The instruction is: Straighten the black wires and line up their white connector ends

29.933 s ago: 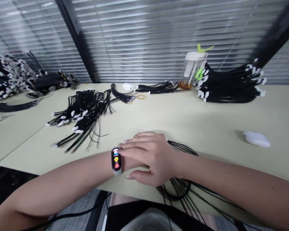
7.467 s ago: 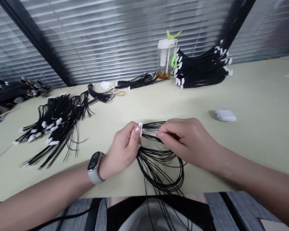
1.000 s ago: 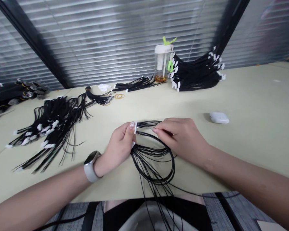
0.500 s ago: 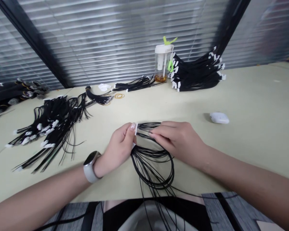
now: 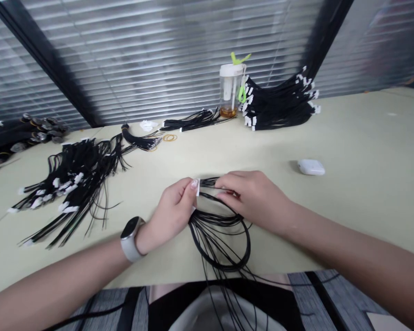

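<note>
Between thumb and fingers, my left hand [image 5: 178, 200] pinches a white connector [image 5: 198, 187] with black wires running out of its right side. A second white piece shows just below, partly covered by the fingers. My right hand [image 5: 250, 197] is closed around the upper wires a short way to the right of the connector; its lower fingers are hidden. Below both hands the black wires [image 5: 224, 266] hang in a loop, and loose ends trail over the table's front edge toward my lap.
Piles of black wires with white connectors lie at the left [image 5: 76, 170] and back right [image 5: 279, 105]. A clear bottle [image 5: 229, 94] stands at the back, near rubber bands [image 5: 169, 137]. A white earbud case [image 5: 311, 167] rests on the table [image 5: 359, 184] at right.
My right hand has shifted slightly left along the wires, its fingers more curled. My left hand keeps its hold on the connector. The whole view has shifted a little.
</note>
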Demonstrator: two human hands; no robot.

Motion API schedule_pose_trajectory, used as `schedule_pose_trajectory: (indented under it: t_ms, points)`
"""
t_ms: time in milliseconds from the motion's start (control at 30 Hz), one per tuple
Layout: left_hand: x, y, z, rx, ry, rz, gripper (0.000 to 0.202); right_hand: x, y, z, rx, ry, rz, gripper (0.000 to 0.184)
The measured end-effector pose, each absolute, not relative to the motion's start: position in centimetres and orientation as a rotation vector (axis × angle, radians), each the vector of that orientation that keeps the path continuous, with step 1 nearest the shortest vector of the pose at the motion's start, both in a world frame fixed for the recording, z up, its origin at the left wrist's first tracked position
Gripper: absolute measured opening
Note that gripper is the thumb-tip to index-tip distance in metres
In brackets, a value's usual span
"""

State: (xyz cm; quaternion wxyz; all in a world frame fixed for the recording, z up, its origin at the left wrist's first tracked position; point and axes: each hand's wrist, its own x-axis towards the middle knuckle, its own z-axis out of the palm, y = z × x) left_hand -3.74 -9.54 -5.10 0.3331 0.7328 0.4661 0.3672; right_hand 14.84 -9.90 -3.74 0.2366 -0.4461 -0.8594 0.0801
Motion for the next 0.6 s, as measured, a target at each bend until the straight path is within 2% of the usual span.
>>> schedule_pose_trajectory:
  t_ms: [133, 233, 300, 367, 433, 500, 600]
  points:
    - [-3.9, -8.8, -5.3, 1.761, 1.355, 1.067, 0.041, 15.7, -10.2, -2.6, -1.263, -2.208, 0.181, 0.028]
    - [-4.0, -8.7, -5.2, 1.705, 1.443, 1.127, 0.043, 16.2, -11.1, -1.7, -1.288, -2.08, 0.132, 0.014]
    - [-3.9, -8.8, -5.0, 1.712, 1.48, 1.141, 0.043, 16.1, -11.7, -1.6, -1.306, -2.173, 0.364, 0.025]
    - [-3.8, -8.9, -4.8, 1.737, 1.499, 1.145, 0.042, 15.7, -12.0, -1.9, -1.276, -2.315, 0.736, 0.033]
    - [-3.7, -8.9, -4.8, 1.769, 1.502, 1.139, 0.041, 15.1, -12.2, -2.6, -1.208, -2.366, 0.99, 0.03]
    - [-3.7, -9.0, -4.8, 1.804, 1.494, 1.136, 0.041, 14.3, -12.0, -3.4, -1.161, -2.339, 1.051, 0.024]
    - [-3.8, -9.2, -4.9, 1.856, 1.452, 1.139, 0.039, 13.4, -11.7, -4.4, -1.107, -2.333, 0.975, 0.02]
